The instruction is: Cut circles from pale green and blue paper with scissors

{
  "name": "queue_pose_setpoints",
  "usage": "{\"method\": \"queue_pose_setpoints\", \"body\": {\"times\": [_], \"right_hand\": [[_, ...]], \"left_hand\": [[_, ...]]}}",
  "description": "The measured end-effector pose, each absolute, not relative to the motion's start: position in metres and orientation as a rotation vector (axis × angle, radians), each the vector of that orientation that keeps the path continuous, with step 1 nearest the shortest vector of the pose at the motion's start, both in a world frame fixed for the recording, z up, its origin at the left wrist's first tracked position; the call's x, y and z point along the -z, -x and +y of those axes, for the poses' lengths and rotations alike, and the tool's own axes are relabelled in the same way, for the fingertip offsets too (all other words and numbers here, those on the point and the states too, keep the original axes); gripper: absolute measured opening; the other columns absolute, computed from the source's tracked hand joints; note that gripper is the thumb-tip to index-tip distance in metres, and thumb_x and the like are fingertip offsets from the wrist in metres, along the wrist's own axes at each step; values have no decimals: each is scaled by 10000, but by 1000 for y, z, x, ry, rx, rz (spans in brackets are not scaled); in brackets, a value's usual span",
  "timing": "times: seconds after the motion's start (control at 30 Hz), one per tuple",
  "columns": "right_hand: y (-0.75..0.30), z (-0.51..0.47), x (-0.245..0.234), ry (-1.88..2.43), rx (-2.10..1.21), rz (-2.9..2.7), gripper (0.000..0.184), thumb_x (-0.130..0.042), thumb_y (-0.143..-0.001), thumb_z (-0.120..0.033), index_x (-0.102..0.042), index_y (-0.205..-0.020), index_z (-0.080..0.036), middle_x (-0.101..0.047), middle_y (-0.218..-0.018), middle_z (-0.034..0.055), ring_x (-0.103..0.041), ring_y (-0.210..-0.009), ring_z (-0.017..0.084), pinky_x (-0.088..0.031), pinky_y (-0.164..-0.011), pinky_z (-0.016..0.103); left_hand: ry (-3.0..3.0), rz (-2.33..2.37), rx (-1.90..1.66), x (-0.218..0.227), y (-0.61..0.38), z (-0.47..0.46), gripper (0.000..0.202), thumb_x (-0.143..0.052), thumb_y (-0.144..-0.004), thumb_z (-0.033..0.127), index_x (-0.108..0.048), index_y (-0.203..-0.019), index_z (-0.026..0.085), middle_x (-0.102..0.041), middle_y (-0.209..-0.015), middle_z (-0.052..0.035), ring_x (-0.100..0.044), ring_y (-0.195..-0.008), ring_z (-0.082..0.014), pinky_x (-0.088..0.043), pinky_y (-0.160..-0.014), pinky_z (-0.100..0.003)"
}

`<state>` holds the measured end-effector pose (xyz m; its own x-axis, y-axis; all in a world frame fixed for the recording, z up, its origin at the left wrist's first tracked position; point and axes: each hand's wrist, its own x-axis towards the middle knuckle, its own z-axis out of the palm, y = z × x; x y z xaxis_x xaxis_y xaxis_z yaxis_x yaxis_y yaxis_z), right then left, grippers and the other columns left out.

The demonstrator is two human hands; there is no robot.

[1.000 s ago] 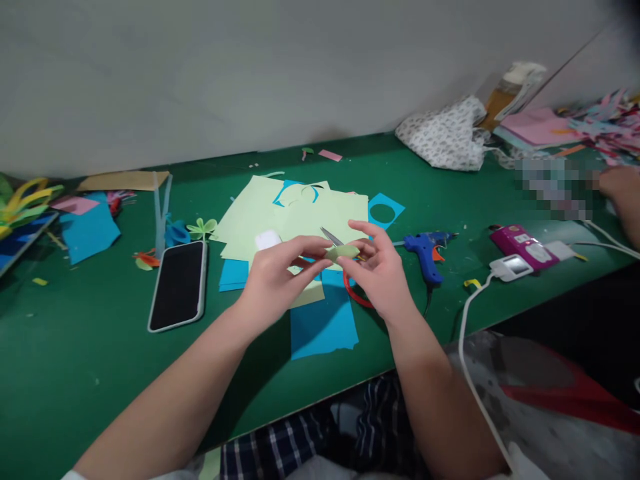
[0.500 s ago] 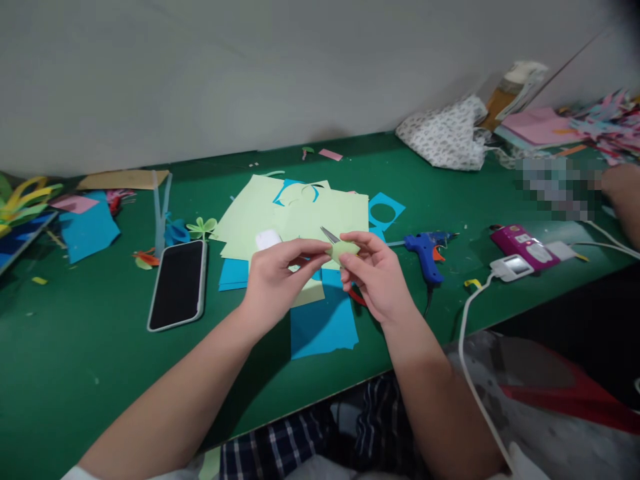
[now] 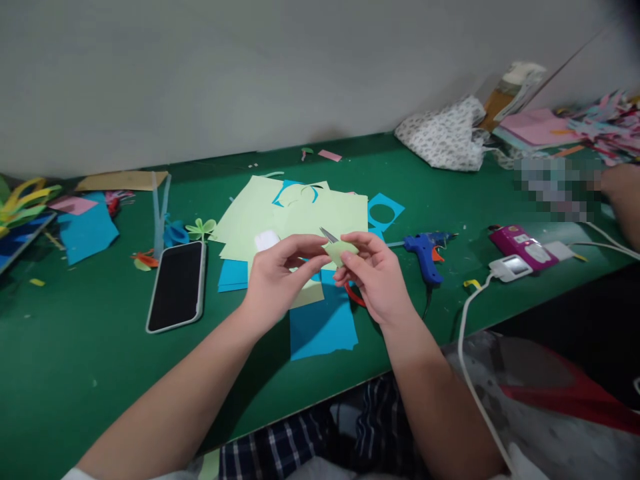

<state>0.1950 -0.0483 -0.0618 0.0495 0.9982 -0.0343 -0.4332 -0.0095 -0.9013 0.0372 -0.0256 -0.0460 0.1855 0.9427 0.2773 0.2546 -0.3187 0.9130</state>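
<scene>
Between my hands is a small rounded piece of light green paper (image 3: 342,251), looking more curved at its left edge. My right hand (image 3: 377,273) pinches it between thumb and fingers. At its left edge, the thumb and forefinger of my left hand (image 3: 280,270) touch it, the fingertips slightly apart. Scissors (image 3: 329,235) show their metal tips behind the paper, and a red handle loop appears below my right hand; their middle is hidden. Under my hands lie light green sheets (image 3: 320,217) and a blue sheet (image 3: 323,330).
Left of the papers lie a phone (image 3: 176,287) and a green paper flower (image 3: 201,229). To the right are a blue glue gun (image 3: 424,253), a magenta device (image 3: 523,247) with a white cable, and a patterned bag (image 3: 443,133). Another person's hand (image 3: 620,193) is at the far right.
My left fingertips have parted slightly and shifted a little left at the paper's edge. The green piece now shows more of its surface, with its left corner exposed.
</scene>
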Motion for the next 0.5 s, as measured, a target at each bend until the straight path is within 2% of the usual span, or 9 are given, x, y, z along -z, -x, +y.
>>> {"method": "queue_pose_setpoints", "body": {"times": [0.07, 0.17, 0.27, 0.4, 0.5], "right_hand": [[-194, -48, 62, 907, -1361, -816, 277, -792, -715, -315, -631, -927, -237, -676, -843, -37, -653, -517, 76, -580, -481, 198], [-192, -49, 62, 902, -1351, -840, 248, -767, -739, -303, -619, -927, -237, -678, -855, -36, -668, -531, 77, -584, -484, 193], [-190, -50, 62, 922, -1302, -888, 217, -739, -764, -294, -616, -934, -236, -680, -882, -28, -672, -553, 79, -600, -513, 203], [-189, -55, 62, 962, -1123, -979, 223, -725, -783, -234, -641, -988, -253, -683, -990, -9, -695, -654, 92, -616, -559, 205], [-187, -58, 62, 983, -956, -1031, 169, -691, -815, -192, -663, -967, -262, -686, -963, -15, -704, -690, 101, -628, -600, 216]], "left_hand": [[-1697, 1115, -1166, 47, -38, -25, 206, -770, -762, 291, -732, -946, 204, -760, -864, -20, -704, -732, -138, -591, -663, -224], [-1670, 1126, -1183, 46, -40, -26, 152, -764, -768, 266, -734, -905, 206, -755, -848, -10, -697, -724, -120, -580, -649, -197], [-1597, 1159, -1180, 44, -41, -27, 137, -764, -762, 262, -739, -877, 193, -754, -845, -17, -687, -689, -120, -584, -627, -207], [-1502, 1164, -1211, 42, -41, -28, 149, -777, -753, 260, -738, -873, 180, -751, -818, -10, -671, -639, -107, -586, -606, -206], [-1433, 1139, -1252, 41, -42, -29, 201, -793, -734, 231, -733, -920, 185, -740, -772, 9, -668, -626, -98, -588, -606, -197]]}}
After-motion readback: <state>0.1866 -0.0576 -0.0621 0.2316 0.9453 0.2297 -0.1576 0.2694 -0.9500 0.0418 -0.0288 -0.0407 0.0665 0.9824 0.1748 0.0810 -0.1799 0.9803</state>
